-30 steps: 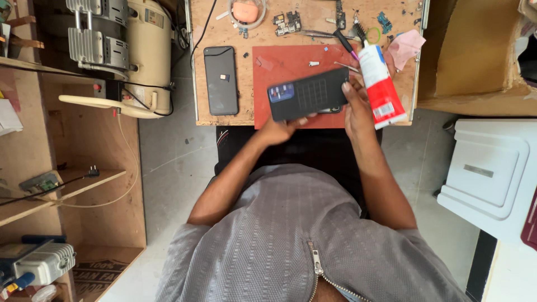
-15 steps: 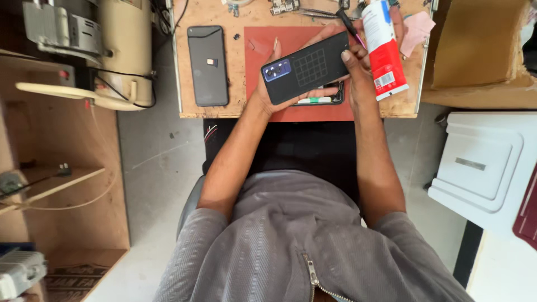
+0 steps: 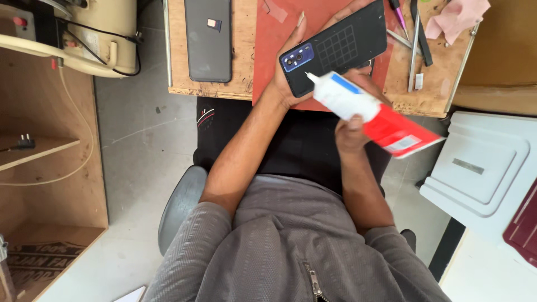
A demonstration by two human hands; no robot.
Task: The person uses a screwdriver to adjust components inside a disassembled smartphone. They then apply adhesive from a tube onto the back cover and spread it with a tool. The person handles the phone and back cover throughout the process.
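Gripping the black phone [image 3: 335,47] in my left hand [image 3: 291,72] over the bench [image 3: 240,61]. My right hand [image 3: 355,126] clamps the glue tube [image 3: 372,112], nozzle touching the phone.

Grey textured zip top [image 3: 291,246] (sleeves pushed up)

Left hand [image 3: 288,72]: forearm extended forward, palm cupped, fingers wrapped up around a held object's far edge; right hand [image 3: 351,126]: elbow bent, wrist angled inward toward the left hand, fingers closed in a firm grasp.
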